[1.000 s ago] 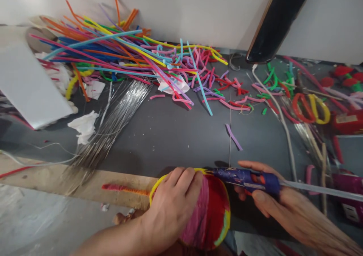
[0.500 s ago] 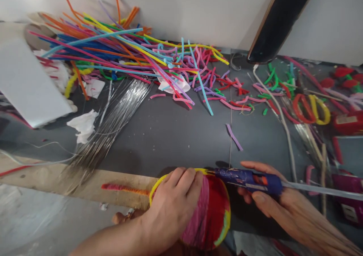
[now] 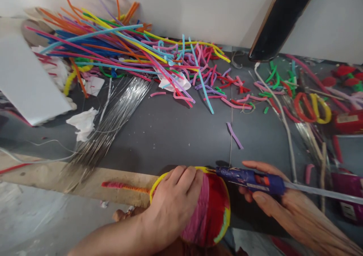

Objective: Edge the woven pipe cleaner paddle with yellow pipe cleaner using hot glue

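Note:
My left hand (image 3: 177, 195) lies over a round piece (image 3: 214, 207) striped in pink and red, with its fingers bent together onto the far side. A yellow pipe-cleaner edge runs around this piece, with a pale green stretch at lower right. In my right hand (image 3: 272, 205) is a blue hot glue gun (image 3: 249, 180), and a long clear glue stick (image 3: 323, 192) sticks out of its back. The nozzle meets the yellow edge at the far side, just right of my left fingers. A fuzzy pink-and-orange strip (image 3: 124, 186) extends left from the piece.
A heap of coloured pipe cleaners (image 3: 107, 46) lies along the wall, beside a bundle of thin metal wires (image 3: 113, 116). A dark phone (image 3: 280, 21) leans there with a white cable (image 3: 283, 116). Scissors (image 3: 304, 107) lie right; a white box (image 3: 31, 78) stands left.
The view has shifted very slightly. Both hands, the glue gun and the round piece keep nearly the same positions, with the nozzle still at the yellow edge.

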Tool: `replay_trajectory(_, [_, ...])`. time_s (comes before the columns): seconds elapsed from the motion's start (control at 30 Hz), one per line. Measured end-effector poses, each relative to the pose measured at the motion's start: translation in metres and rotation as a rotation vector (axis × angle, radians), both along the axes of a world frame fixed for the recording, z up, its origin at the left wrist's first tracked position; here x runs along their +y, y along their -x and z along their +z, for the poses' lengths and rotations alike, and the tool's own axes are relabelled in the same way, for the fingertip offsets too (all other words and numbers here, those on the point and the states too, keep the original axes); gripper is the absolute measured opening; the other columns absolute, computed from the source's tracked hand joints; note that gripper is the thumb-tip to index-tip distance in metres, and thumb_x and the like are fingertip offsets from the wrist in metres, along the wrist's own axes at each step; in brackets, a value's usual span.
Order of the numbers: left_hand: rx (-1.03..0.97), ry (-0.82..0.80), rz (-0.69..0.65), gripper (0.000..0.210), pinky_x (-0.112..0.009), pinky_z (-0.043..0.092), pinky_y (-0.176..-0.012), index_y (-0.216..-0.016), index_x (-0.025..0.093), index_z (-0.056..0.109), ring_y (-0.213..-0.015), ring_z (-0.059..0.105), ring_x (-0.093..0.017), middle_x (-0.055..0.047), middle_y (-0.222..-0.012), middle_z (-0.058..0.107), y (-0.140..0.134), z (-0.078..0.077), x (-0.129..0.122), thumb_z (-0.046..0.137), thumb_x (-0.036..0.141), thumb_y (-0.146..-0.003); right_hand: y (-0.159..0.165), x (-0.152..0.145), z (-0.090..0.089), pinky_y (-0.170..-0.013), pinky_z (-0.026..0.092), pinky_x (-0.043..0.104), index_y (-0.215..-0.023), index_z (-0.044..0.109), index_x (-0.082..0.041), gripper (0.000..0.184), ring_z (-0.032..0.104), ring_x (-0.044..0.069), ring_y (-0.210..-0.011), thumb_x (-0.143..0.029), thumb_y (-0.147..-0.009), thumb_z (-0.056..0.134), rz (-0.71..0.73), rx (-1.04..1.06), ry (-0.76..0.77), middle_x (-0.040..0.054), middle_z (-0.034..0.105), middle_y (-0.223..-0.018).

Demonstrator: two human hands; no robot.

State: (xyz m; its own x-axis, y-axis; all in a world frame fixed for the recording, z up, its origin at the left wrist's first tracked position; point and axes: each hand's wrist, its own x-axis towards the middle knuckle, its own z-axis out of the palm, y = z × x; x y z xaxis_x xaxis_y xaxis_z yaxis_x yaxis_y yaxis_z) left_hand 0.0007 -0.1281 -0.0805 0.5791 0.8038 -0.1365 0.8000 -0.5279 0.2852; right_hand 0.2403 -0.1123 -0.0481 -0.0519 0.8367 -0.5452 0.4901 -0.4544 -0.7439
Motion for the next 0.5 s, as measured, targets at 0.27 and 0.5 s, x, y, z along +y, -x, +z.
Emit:
replay_trajectory(0.27, [0.055, -0.014, -0.029, 0.041, -0.035, 0.054, -0.082, -0.125, 0.012, 0.050, -0.094, 0.054, -0.021, -0.007, -0.112, 0.057, -0.0009, -0.0026, -0.0030, 0.040, 0.007, -0.086, 0.0014, 0.0016, 0.0022, -0.069, 0.056, 0.029, -0.117, 0.054, -0.026, 0.045, 0.067, 0.020, -0.073, -0.056, -0.082, 0.054, 0.024, -0.053, -0.025, 0.0060, 0.066, -0.090])
replay_trajectory(0.5, [0.069, -0.017, -0.051, 0.044, -0.034, 0.054, -0.082, -0.128, 0.013, 0.048, -0.098, 0.054, -0.020, -0.006, -0.115, 0.057, -0.0001, -0.0066, -0.0044, 0.039, 0.005, -0.085, -0.0018, 0.0013, -0.0038, -0.070, 0.057, 0.028, -0.118, 0.053, -0.026, 0.043, 0.068, 0.019, -0.072, -0.052, -0.084, 0.054, 0.046, -0.040, -0.047, 0.0056, 0.067, -0.091])
